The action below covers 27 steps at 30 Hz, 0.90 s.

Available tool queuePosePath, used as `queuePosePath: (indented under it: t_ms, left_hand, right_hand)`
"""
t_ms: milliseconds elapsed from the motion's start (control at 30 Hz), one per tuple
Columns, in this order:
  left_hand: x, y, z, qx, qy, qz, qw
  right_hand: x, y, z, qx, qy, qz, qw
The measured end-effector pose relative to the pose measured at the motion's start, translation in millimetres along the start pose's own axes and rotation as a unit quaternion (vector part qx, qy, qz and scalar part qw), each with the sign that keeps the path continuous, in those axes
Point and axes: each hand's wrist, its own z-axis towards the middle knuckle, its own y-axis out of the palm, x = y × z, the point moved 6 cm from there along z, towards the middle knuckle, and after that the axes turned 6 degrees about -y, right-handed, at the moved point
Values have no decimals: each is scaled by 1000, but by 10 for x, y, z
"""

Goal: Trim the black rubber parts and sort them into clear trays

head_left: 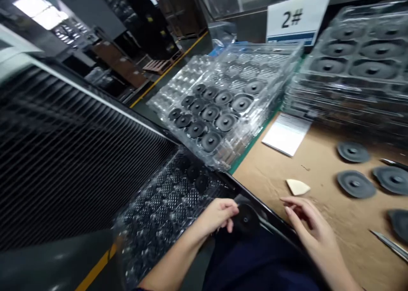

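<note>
Low at the bench's front edge, my left hand (219,216) has its fingers curled at the rim of a black disc (246,219) with a small raised centre. The disc is dark and partly blurred against my clothing. My right hand (307,223) is over the brown bench top with thumb and fingers apart, holding nothing. Just beyond its fingertips lies a small cream-coloured wedge-shaped piece (298,187). Grey discs of the same kind (356,184) lie to the right on the bench.
A clear plastic tray stack (242,140) with several discs stands ahead; another tray (159,206) is lower left. More stacked trays (344,95) stand back right, near a "2#" sign (296,18). A white paper pad (287,133) and a pointed metal tool (390,244) lie on the bench.
</note>
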Motion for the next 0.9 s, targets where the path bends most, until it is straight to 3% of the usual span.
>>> queuePosePath:
  t_ms: [100, 200, 267, 367, 433, 533, 633, 767, 900]
  left_hand:
    - [-475, -903, -253, 187, -35, 75, 979]
    - [-808, -1865, -407, 344, -67, 134, 927]
    - [-943, -2412, -352, 407, -73, 160, 897]
    - [-1026, -3009, -64, 468, -61, 182, 863]
    - [-1030, -3228, 206, 488, -48, 188, 851]
    - [-1027, -3306, 582, 501, -26, 187, 845]
    - [-1077, -3178, 729, 524, -7, 172, 834]
    - [-1236, -2785, 435, 564, 21, 133, 815]
    - [-1327, -2019, -84, 537, 73, 86, 836]
  right_hand:
    - [173, 8, 40, -25, -140, -155, 978]
    - [422, -40, 19, -20, -174, -229, 958]
    - [524, -31, -11, -26, -182, -265, 947]
    - [558, 34, -35, -45, -195, -297, 933]
    - [545, 53, -21, -32, -192, -311, 930]
    - [516, 77, 4, -21, -192, -327, 925]
    - [483, 96, 13, -24, -206, -340, 917]
    - [474, 108, 22, -25, -229, -351, 908]
    - [548, 115, 62, -34, -246, -341, 907]
